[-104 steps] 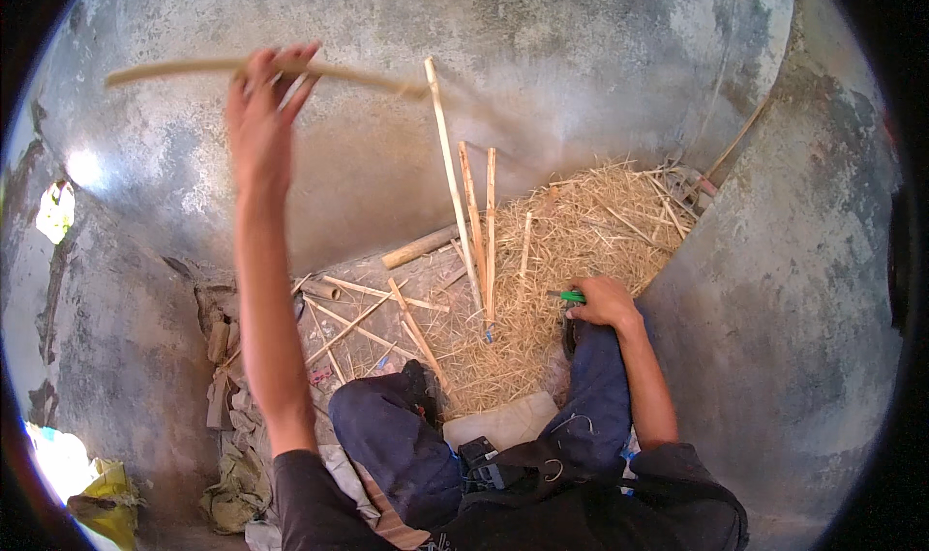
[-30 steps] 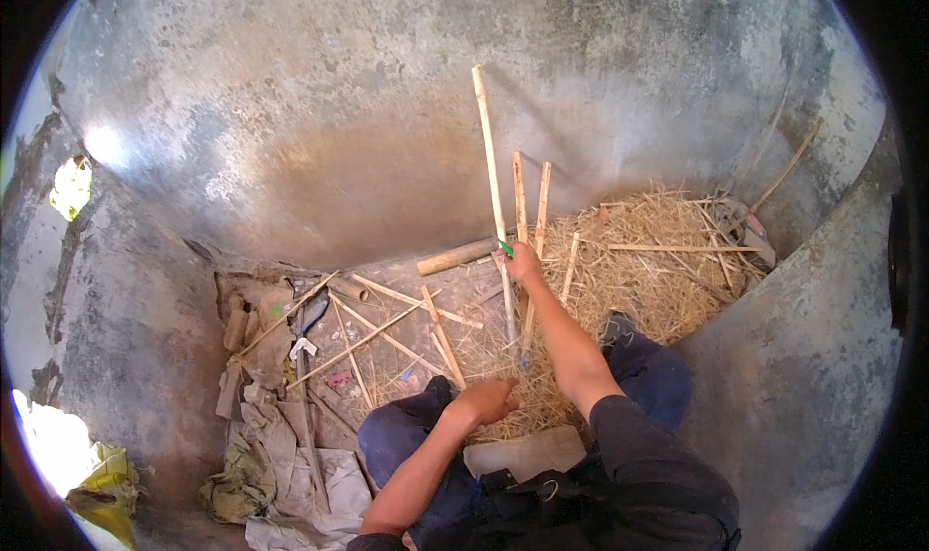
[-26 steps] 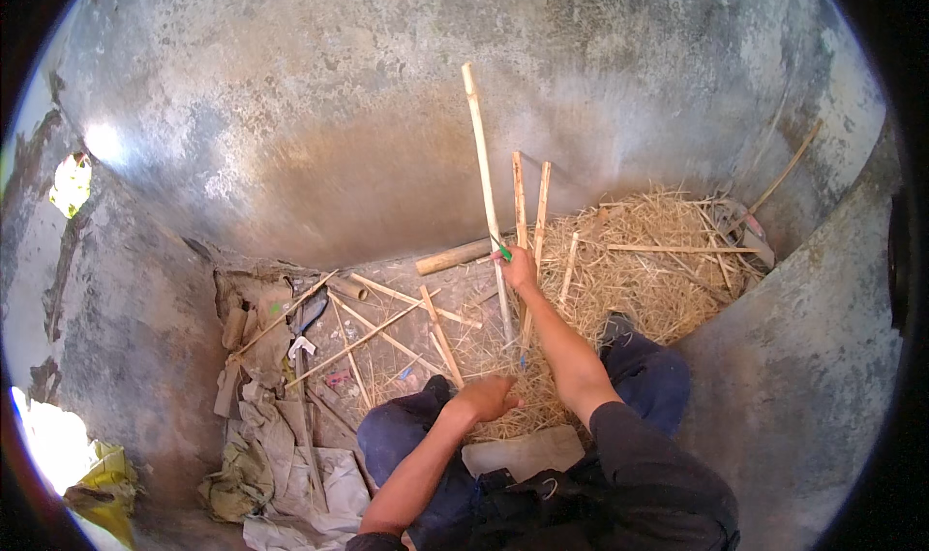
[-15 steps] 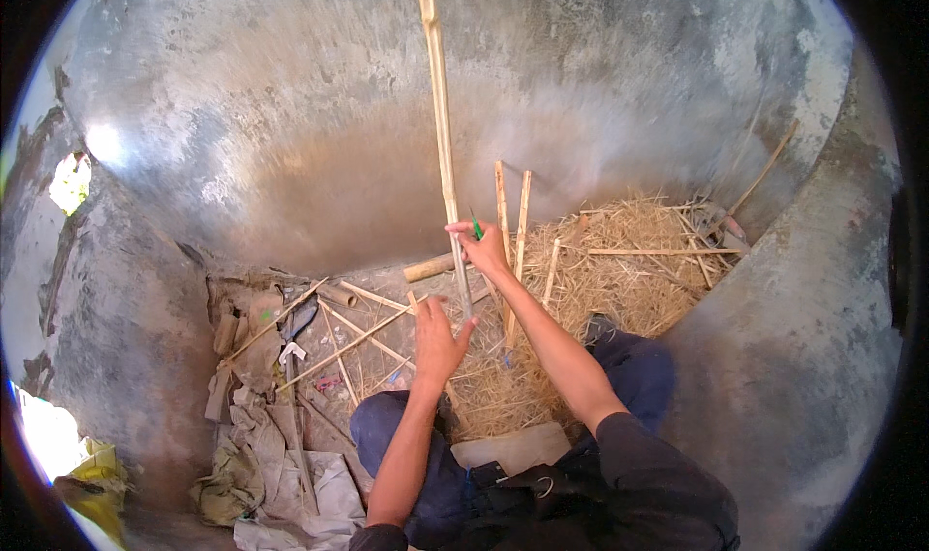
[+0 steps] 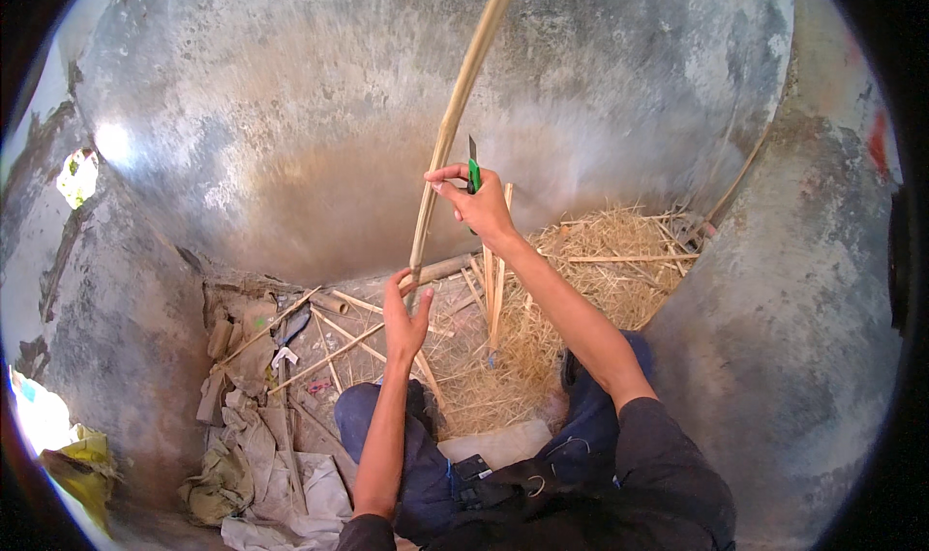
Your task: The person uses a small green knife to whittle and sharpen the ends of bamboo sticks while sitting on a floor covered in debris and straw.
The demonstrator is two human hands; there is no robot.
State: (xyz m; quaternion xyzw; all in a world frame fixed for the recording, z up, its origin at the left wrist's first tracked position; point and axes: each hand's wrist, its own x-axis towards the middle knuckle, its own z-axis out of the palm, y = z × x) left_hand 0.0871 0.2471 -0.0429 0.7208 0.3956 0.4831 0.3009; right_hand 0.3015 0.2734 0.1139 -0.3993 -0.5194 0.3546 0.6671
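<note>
A long pale bamboo strip [image 5: 455, 106] slants up from between my hands and runs out past the top edge. My right hand [image 5: 484, 206] is closed round a green utility knife [image 5: 474, 176], its blade out and pointing up. The fingertips of that same hand pinch the strip about midway along its visible length. My left hand [image 5: 404, 324] is lower down, at the strip's bottom end, which lies between its thumb and fingers. These are spread apart, with a gap to the thumb; any firm contact there is hard to make out.
Shavings [image 5: 600, 246] heap at the right, with other bamboo strips [image 5: 499, 290] leaning and lying about. Cut bamboo pieces and crumpled sacking [image 5: 290, 454] lie at lower left. A curved grey wall [image 5: 290, 125] encloses the space. A pale slab [image 5: 498, 445] is between my legs.
Both hands have moved left, the right one also upward. The strip now tilts to the right at its top and reaches out of view, and its lower end has come between my left thumb and fingers.
</note>
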